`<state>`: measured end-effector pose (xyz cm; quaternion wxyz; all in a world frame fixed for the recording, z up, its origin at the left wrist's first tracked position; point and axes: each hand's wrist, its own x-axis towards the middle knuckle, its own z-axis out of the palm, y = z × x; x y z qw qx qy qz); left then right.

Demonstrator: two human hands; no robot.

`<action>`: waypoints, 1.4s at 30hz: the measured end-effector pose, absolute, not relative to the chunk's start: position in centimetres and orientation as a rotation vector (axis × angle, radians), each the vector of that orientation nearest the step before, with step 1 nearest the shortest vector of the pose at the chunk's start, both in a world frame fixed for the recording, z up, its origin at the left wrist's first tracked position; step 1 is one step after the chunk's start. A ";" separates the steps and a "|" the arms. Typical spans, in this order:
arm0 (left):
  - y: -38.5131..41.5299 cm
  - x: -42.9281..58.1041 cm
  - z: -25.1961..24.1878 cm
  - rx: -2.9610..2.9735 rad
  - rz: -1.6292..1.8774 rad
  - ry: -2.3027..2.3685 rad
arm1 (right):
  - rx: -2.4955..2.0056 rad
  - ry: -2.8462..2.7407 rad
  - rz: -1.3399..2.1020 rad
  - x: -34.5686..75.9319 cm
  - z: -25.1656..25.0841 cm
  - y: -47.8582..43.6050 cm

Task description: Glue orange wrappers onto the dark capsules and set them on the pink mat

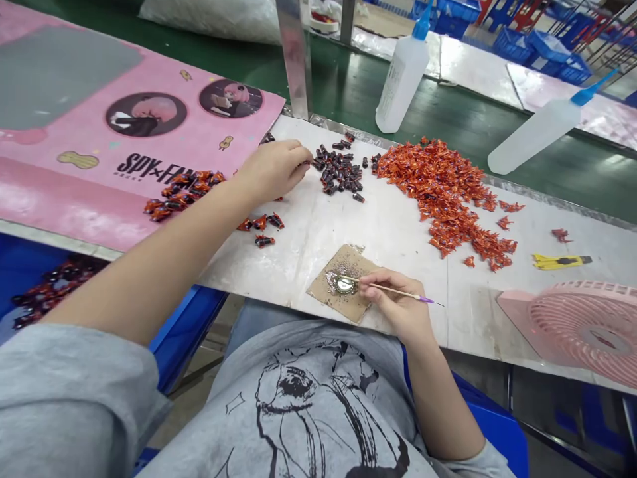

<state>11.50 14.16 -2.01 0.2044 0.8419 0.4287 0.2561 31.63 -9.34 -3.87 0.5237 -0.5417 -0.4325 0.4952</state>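
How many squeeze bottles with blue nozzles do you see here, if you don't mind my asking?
2. One bottle is on the green surface just right of the metal post; the other bottle is farther right on that surface. Others may lie out of view.

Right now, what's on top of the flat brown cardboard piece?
A shiny round disc and tiny silver specks lie on the brown cardboard. The right hand covers one corner, so what's beneath can't be seen.

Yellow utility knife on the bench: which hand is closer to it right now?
Right. The right hand, holding a thin wooden stick, is left of the yellow utility knife; the left hand is farther left, beyond the orange pieces.
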 end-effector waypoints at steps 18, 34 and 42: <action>-5.3 11.4 -2.7 0.840 1.144 0.757 | -1.511 -1.138 0.903 29.7 -3.7 -9.6; -7.1 12.6 -2.1 0.609 1.018 0.961 | -1.234 -1.093 0.928 27.9 -1.2 -10.0; -7.4 12.5 -2.2 0.649 1.019 0.962 | -1.249 -1.148 0.904 27.3 -1.0 -10.2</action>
